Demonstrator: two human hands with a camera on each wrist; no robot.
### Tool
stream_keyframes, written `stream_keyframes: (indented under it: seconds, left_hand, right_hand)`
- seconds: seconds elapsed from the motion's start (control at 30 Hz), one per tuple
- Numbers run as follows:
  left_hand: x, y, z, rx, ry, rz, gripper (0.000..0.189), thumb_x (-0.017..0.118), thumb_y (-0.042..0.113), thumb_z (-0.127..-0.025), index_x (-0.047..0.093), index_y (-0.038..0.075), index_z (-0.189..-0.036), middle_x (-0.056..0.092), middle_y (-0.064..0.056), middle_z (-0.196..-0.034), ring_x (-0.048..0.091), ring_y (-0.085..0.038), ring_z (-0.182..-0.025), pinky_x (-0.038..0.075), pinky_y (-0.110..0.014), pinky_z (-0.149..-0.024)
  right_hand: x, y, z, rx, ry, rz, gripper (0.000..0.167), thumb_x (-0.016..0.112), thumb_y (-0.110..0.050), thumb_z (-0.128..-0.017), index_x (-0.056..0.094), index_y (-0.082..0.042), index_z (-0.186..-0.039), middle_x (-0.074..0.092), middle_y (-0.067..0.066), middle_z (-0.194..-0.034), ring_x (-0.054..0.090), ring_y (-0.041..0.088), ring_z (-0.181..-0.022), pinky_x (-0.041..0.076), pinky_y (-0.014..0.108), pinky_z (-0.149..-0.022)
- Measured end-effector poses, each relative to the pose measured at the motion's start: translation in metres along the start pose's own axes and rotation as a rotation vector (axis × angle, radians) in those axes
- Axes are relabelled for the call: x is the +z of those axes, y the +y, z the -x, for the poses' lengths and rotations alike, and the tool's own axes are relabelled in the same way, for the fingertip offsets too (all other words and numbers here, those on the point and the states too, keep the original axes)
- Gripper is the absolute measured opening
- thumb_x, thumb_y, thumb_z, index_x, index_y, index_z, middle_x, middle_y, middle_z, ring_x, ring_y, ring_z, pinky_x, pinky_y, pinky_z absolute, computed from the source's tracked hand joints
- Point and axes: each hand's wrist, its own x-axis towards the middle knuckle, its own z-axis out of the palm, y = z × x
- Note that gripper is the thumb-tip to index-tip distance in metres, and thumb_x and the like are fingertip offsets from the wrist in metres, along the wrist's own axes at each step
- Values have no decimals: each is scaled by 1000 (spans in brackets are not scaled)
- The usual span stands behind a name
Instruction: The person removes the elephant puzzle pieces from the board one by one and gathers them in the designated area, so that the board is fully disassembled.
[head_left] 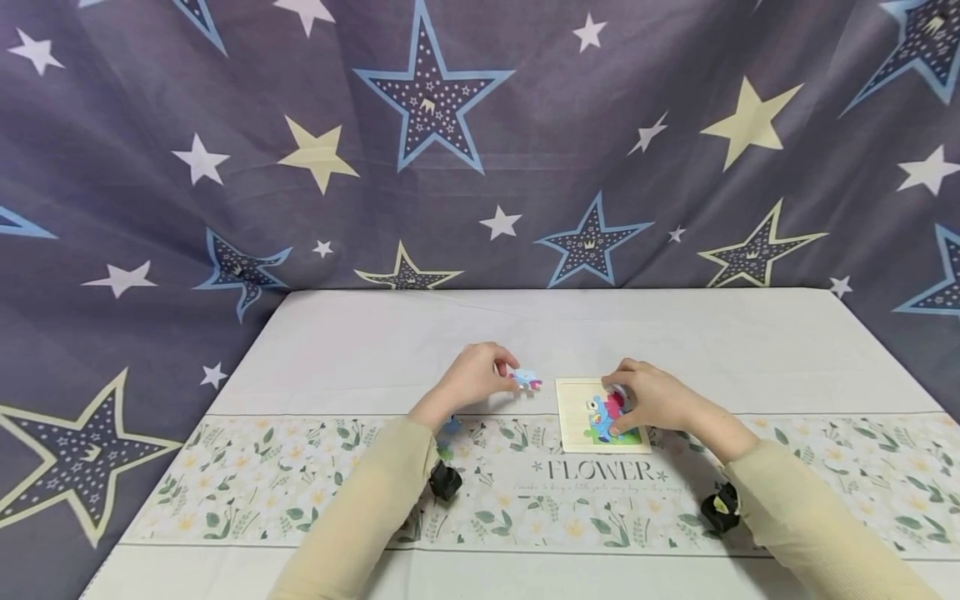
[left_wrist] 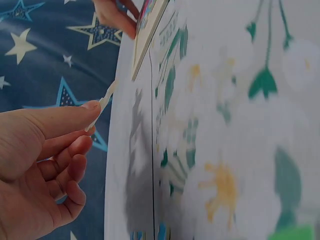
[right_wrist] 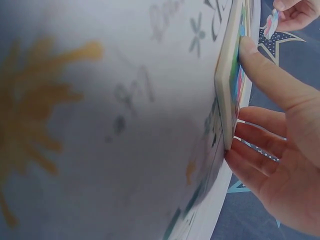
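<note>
Between the thumb and fingers of my left hand (head_left: 480, 369) is a small blue and pink jigsaw piece (head_left: 527, 379), just left of the puzzle board. The left wrist view shows that piece (left_wrist: 103, 102) edge-on, pinched above the table. The square wooden puzzle board (head_left: 572, 417) lies on the table, with joined blue, red and green pieces (head_left: 606, 419) on its right part. My right hand (head_left: 656, 398) grips the board from its right side. In the right wrist view the thumb (right_wrist: 260, 62) presses on the face, and the other fingers (right_wrist: 257, 125) are along the board's edge.
More blue and green puzzle pieces (head_left: 450, 427) lie beside my left forearm, partly hidden by it. A flowered band with "FLOWER" lettering (head_left: 600, 472) crosses the white table (head_left: 420, 325). A star-patterned curtain (head_left: 480, 192) hangs behind the table's far edge.
</note>
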Motion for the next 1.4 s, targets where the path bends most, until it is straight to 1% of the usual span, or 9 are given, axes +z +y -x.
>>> stream_keyframes:
  seconds: [0.17,0.37,0.7,0.83,1.03,1.27,1.4]
  left_hand:
    - [-7,-9,4,-26,7,5,24,73,18,-75,69,10,-98,54,3,-70,46,-11,-60,38,-25,-59]
    - [-11,-18,7,-70,13,15,24,74,18,-75,69,10,-97,54,3,-69,46,-11,-59,38,-25,-57]
    - [-11,-30,15,-74,4,11,23,76,16,-72,69,9,-93,54,3,-68,47,-10,-62,40,-25,-63]
    - [-12,-31,17,-77,-14,6,21,75,15,-72,69,9,-92,54,3,-68,47,-10,-62,40,-25,-63]
    - [-10,-31,20,-100,-40,11,23,75,14,-73,68,9,-94,56,4,-69,49,-9,-63,42,-27,-68]
    - [-10,-31,21,-99,-32,-19,23,76,13,-72,68,8,-93,57,4,-68,50,-9,-62,43,-29,-72]
    - [-11,-31,22,-95,-29,-54,22,76,13,-71,68,8,-90,57,4,-66,50,-8,-61,43,-29,-72]
  right_hand:
    - [0,0,0,-2,-2,-7,72,81,-39,-61,58,0,-118,54,7,-101,43,13,-76,38,29,-66]
    - [-1,-1,-1,6,-6,-12,72,81,-40,-61,58,-1,-118,53,6,-101,43,13,-76,38,30,-66]
    - [0,0,1,7,-7,-22,72,81,-38,-62,58,-1,-118,53,6,-100,43,13,-74,37,28,-65]
    - [-1,0,1,2,-7,-19,72,81,-39,-62,58,-1,-118,53,6,-100,42,13,-74,36,28,-64]
    - [-1,0,1,-1,-8,-20,72,81,-39,-62,58,-1,-118,53,6,-100,42,13,-74,36,28,-64]
    - [0,0,1,1,-3,-15,72,81,-39,-62,58,-1,-118,54,6,-101,42,13,-75,36,29,-65]
    - [0,0,1,0,-3,-14,72,81,-38,-62,58,0,-118,54,6,-101,42,13,-75,37,29,-65]
